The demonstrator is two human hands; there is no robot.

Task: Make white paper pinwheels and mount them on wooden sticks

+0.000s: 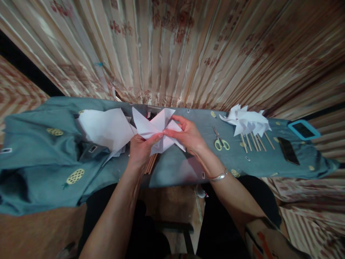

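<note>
The left hand (139,151) and right hand (189,136) pinch a white paper pinwheel (155,126), pointed blades (139,118) fanning far and right.

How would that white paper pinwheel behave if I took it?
Probably very light: the pinwheel looks like thin paper. Its sharp-pointed blades would likely crease if squeezed, though being folded may add some stiffness.

pleated, red-printed curtain (167,61) behind; narrow table (203,133) draped blue-green; brownish floor (40,233); dim light
</note>
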